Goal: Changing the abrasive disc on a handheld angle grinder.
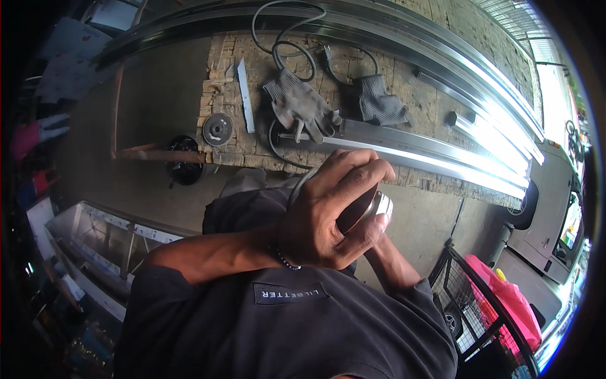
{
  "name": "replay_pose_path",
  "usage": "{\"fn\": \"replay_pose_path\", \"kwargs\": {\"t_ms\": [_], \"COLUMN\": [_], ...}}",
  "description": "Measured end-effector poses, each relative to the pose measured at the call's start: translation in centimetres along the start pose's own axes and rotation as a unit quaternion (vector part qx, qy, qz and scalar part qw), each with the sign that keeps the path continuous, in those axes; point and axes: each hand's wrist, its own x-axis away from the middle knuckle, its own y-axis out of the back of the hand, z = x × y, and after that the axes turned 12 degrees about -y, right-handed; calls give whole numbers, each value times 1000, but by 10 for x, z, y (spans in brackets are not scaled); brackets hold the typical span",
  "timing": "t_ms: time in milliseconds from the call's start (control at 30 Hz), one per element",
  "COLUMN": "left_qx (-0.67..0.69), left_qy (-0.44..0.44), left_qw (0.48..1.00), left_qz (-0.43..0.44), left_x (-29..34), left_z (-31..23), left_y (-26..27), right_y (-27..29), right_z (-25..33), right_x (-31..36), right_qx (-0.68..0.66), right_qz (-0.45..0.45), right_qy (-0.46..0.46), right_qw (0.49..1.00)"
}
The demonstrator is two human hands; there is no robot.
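My left hand [319, 218], with a dark beaded bracelet at its wrist, is raised in front of my chest. Its fingers and thumb curl around a small rounded thing [382, 206] with a bright silvery edge and a dark brown side; its kind does not show. Behind that hand my right forearm [396, 268] comes up, and the right hand itself is hidden. Beyond, on a worn wooden bench [240, 148], lie a soiled grey work glove [303, 107] and a second grey knitted glove [380, 101], partly folded. A grey cable [298, 189] passes behind my left hand.
Long shiny metal profiles [435, 161] lie along the bench's near edge, others [379, 31] at the back. A round abrasive disc [218, 129], a thin pale strip [245, 95] and a plug [327, 55] rest there too. A black mesh cart [483, 303] with a pink bag [505, 297] stands right.
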Motion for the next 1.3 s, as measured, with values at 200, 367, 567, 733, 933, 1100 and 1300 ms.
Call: {"fn": "replay_pose_path", "kwargs": {"t_ms": [200, 367, 567, 733, 933, 1100, 1300], "left_qx": [11, 18, 26, 13, 5, 11, 146], "left_qy": [-23, -21, -15, -28, -64, 7, -171], "left_qw": [1000, 1000, 1000, 999, 998, 998, 966], "left_qz": [9, 9, 6, 16, 24, 66, 128], "left_x": [2, -1, 1, 4, 4, -2, 12], "left_z": [3, 4, 3, 2, 11, 9, 29], "left_y": [2, 2, 2, 4, 8, 14, 21], "right_y": [-20, -30, -37, -41, -44, -49, -29], "right_z": [8, 11, 11, 10, 12, 19, 0], "right_x": [1, 4, 9, 11, 8, 6, 3], "right_qx": [-6, 0, 3, 2, 6, 15, 6], "right_qz": [-10, -20, -28, -28, -32, -46, -12], "right_qy": [-13, -19, -24, -28, -33, -33, -3], "right_qw": [1000, 1000, 999, 999, 999, 998, 1000]}}
